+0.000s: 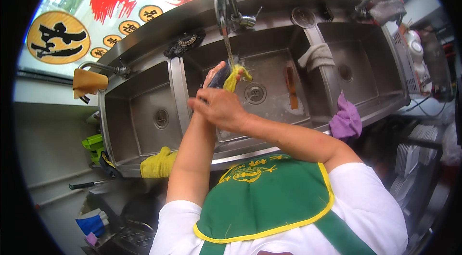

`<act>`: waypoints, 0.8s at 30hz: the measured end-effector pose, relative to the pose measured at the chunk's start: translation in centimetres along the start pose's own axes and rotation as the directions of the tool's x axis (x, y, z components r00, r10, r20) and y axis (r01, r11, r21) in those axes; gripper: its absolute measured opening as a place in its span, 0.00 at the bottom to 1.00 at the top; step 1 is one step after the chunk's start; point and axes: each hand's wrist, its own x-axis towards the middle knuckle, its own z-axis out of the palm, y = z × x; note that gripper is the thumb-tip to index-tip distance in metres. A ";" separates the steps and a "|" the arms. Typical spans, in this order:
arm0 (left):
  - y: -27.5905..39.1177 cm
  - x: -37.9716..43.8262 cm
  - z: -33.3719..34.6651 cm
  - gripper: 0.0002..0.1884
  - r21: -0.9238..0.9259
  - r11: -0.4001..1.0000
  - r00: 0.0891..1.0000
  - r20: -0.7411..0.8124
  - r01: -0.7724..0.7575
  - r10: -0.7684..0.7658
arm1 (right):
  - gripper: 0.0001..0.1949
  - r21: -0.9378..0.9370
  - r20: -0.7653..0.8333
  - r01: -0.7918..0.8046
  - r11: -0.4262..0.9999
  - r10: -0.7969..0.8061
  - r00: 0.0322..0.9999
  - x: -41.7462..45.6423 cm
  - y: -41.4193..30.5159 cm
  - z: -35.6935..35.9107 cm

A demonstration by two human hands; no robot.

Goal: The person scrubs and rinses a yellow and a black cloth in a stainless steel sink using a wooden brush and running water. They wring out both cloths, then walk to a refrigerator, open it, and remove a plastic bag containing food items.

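Observation:
Under the running stream of the chrome faucet (221,5), my left hand (213,75) holds a yellow cloth (232,81) and a dark blue, wet cloth-like item (219,77). The yellow cloth hangs partly past the fingertips, over the middle sink basin (267,63). Crossing over from the right, my right hand (222,106) lies around my left wrist, its fingers partly hidden. A round drain strainer (255,93) sits in the basin floor below. Right of it lies a narrow orange-brown strip-like object (291,87), with some suds at its lower end.
Left and right basins (155,110) (357,63) flank the middle one. A grey cloth (317,57) drapes the right divider; purple (345,119) and yellow cloths (158,163) hang on the front edge. Dark scouring pads (178,47) and a drain cover (303,16) rest on the back ledge.

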 end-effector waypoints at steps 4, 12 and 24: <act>-2.7 0.4 -0.2 0.22 0.422 0.753 0.851 0.092 -0.504 0.518 | 0.23 -0.256 -0.101 0.038 0.966 -0.065 0.993 1.3 2.5 -0.5; -3.7 2.6 3.9 0.17 0.538 0.797 0.748 -0.403 -0.273 0.528 | 0.24 -0.125 -0.331 -0.387 0.914 0.329 0.884 6.5 9.8 -6.1; -1.6 -1.4 -3.5 0.19 0.289 0.941 0.920 -0.293 -0.173 0.259 | 0.22 -0.187 -0.058 0.171 0.967 -0.185 0.981 -1.7 3.6 0.1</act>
